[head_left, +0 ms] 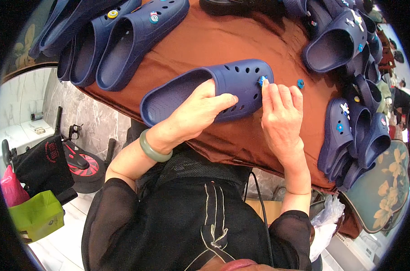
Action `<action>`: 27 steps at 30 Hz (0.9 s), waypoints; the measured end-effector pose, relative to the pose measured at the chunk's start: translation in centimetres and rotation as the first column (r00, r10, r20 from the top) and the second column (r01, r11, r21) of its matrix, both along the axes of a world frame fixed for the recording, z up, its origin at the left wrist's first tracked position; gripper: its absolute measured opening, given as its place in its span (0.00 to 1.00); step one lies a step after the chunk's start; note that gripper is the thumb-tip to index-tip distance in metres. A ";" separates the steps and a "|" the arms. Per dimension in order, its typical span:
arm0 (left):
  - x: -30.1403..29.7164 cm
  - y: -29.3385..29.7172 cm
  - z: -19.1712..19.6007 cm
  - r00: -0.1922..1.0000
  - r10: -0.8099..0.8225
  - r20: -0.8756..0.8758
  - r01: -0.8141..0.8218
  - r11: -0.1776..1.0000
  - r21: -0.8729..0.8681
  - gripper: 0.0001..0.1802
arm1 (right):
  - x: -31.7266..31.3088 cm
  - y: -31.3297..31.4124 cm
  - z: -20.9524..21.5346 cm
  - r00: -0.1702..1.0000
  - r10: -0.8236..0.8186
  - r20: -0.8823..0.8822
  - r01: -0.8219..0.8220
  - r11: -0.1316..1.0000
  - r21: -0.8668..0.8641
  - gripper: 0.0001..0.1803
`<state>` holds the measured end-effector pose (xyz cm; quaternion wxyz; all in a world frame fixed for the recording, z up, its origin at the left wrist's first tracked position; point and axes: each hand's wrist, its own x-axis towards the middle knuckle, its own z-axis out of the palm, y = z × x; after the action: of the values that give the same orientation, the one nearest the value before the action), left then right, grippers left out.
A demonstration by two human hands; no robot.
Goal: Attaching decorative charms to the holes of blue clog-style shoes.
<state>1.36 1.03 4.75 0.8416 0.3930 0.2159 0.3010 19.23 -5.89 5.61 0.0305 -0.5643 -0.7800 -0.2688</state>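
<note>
A navy blue clog [241,86] with holes in its upper lies on the brown cloth in front of me, its toe toward the right. My left hand [193,110], a pale green bangle on its wrist, grips the clog: fingers reach inside the opening and the thumb presses on the upper. At the toe, the fingertips of my right hand [281,106] are closed at a small blue and white shoe charm [262,80], which sits at one of the holes. Whether it is pushed fully in, I cannot tell. Just right of that hand, a loose blue charm [300,83] rests on the cloth.
Several navy clogs [119,58] stand at the far left, some with charms. More clogs [329,47] are piled at the far right, and another group [338,131] stands at the near right edge of the brown cloth [168,63]. A green bag [35,217] is at lower left.
</note>
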 end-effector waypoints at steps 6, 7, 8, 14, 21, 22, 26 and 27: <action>-0.3 -0.2 0.0 0.994 -0.028 -0.102 0.034 0.998 0.050 0.21 | -0.7 1.3 1.2 0.999 0.037 0.021 -0.033 0.985 -0.169 0.14; -0.4 -0.3 -0.1 0.991 -0.001 -0.135 0.008 0.999 0.051 0.21 | -0.9 1.6 1.1 0.999 0.044 0.014 -0.040 0.978 -0.207 0.12; -0.4 -0.3 -0.1 0.991 -0.016 -0.131 0.023 0.998 0.055 0.21 | -1.1 1.6 0.7 0.998 0.047 0.031 -0.041 0.982 -0.184 0.10; 0.0 -0.6 -0.7 0.993 0.070 -0.093 -0.067 0.997 0.036 0.15 | -1.2 1.1 -0.5 0.996 0.013 0.089 -0.006 0.997 -0.074 0.11; -0.2 -0.1 -0.5 0.997 0.064 -0.053 -0.063 0.998 0.019 0.16 | 6.5 0.8 -0.3 0.601 -0.057 -0.797 -0.036 0.994 -0.099 0.08; -0.3 -0.2 -0.6 0.995 0.080 -0.065 -0.078 0.996 0.034 0.16 | 8.0 0.5 -1.1 0.528 -0.134 -0.838 0.073 0.991 -0.112 0.08; -0.3 0.1 -0.3 0.991 0.027 -0.131 -0.019 0.998 0.056 0.19 | 13.0 -1.1 -4.2 0.473 -0.307 -0.826 0.330 0.931 -0.157 0.10; -0.3 0.0 -0.4 0.992 0.021 -0.121 -0.017 0.999 0.041 0.20 | 13.5 -1.1 -5.0 0.488 -0.351 -0.799 0.347 0.918 -0.191 0.12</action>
<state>1.03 1.02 4.40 0.8159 0.4254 0.2643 0.2889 32.71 -6.95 0.61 0.3325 -0.7692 -0.5450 0.0252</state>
